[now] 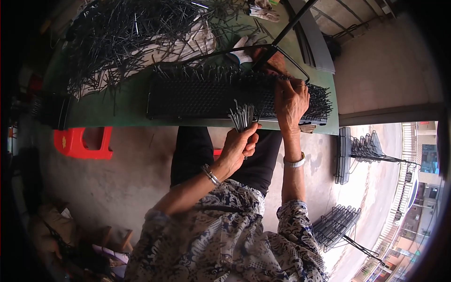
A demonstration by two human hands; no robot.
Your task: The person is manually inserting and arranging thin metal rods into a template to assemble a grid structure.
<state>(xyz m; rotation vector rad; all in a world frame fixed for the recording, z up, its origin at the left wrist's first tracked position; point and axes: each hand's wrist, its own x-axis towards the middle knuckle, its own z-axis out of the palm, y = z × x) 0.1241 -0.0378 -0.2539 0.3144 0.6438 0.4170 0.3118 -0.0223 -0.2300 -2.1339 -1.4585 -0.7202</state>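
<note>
My left hand (236,149) is closed round a bundle of thin dark metal pins (242,115), their tips fanning upward just in front of the table edge. Before me on the table lies a long black perforated board (192,99). Pins stand thickly along its far side and at its right end. My right hand (292,104) is over the right part of the board, fingers pinched down among the pins. Whatever those fingertips hold is hidden. The board's middle and left rows show bare holes.
Loose pins (127,37) lie heaped on a pale sack (188,42) at the table's far left. A black metal frame (272,49) rises behind the board, near work gloves (242,52). A red stool (84,143) stands left under the green table (129,105). Wire racks (338,225) are at right.
</note>
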